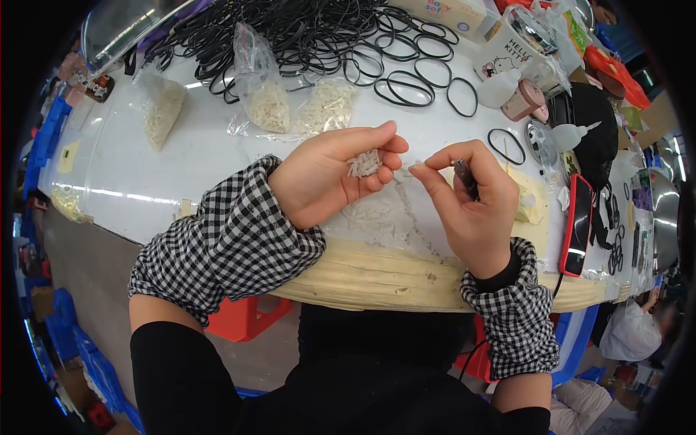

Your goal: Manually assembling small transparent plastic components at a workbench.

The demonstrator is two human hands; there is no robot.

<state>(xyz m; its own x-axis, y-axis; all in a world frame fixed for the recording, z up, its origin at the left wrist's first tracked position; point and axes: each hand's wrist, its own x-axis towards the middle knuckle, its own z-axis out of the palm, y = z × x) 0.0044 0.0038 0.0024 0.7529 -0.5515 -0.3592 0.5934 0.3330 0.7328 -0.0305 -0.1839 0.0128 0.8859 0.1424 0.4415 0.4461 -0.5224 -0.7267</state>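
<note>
My left hand (330, 170) is turned palm up, its fingers curled around a small heap of short whitish plastic-looking pieces (365, 164). Just to its right, my right hand (471, 196) pinches thumb and forefinger together at a tiny pale piece (417, 164), too small to name. Tucked in that same hand's palm is a small dark tool (465, 178), mostly hidden by the fingers. Below the hands, a patch of thin whitish bits (373, 216) lies on the white tabletop (217, 138).
Clear bags of pale pieces (267, 105) lie behind my left hand. Beyond them spreads a large pile of black rubber loops (290, 40). A red-edged phone (577, 226), a white cup (511, 47) and a squeeze bottle (569, 135) stand or lie at right. Yellowish tape covers the front edge (384, 279).
</note>
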